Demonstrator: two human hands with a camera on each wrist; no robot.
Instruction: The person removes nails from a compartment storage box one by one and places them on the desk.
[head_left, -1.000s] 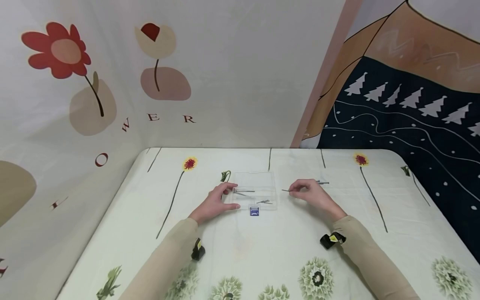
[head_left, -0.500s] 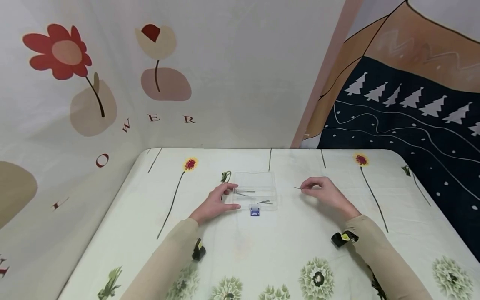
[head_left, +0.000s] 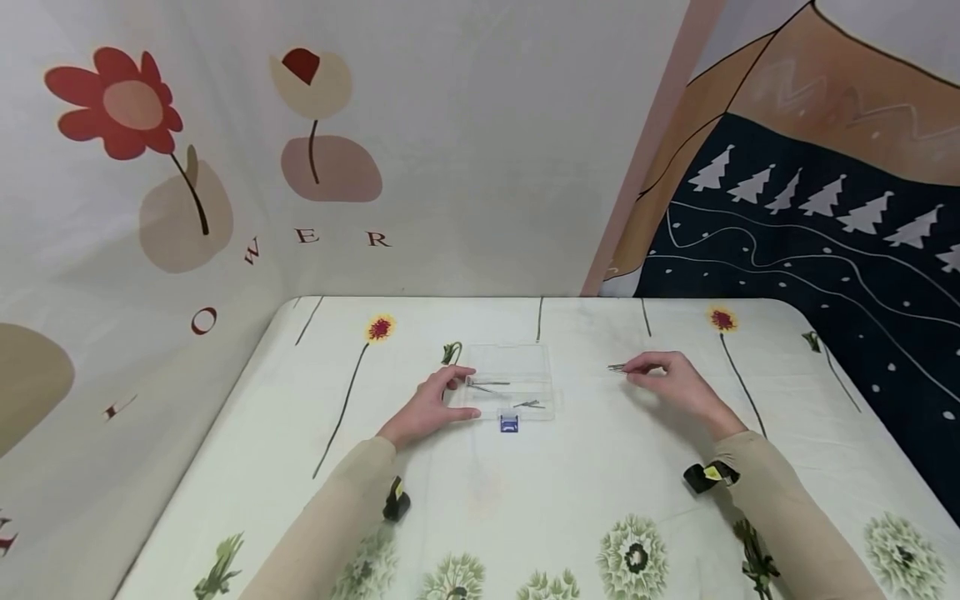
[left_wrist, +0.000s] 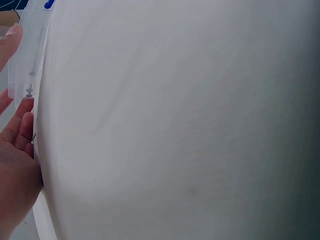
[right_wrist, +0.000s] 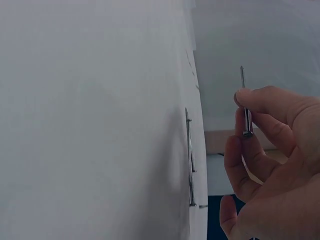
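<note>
A clear plastic divided box [head_left: 510, 358] with a blue latch [head_left: 509, 423] lies on the table. Several thin metal nails [head_left: 529, 404] lie inside it. My left hand [head_left: 429, 408] holds the box's left end, thumb at the near corner and fingers farther back. In the right wrist view, my right hand [right_wrist: 280, 130] pinches a metal nail [right_wrist: 247, 120] between thumb and fingers, its head pointing toward the palm side. Below that hand a few more nails [right_wrist: 190, 160] lie on the cloth. From the head view, my right hand [head_left: 675, 383] partly hides these nails.
A white flower-printed cloth [head_left: 525, 517] covers the table. Behind it hangs a pale printed curtain [head_left: 480, 167], with a dark tree-patterned cloth [head_left: 810, 225] at the right. Each wrist bears a small black camera [head_left: 705, 477].
My right hand has moved right, away from the box, with the nail in its fingers, and is now over the nails on the cloth. My left hand and the box have stayed put.
</note>
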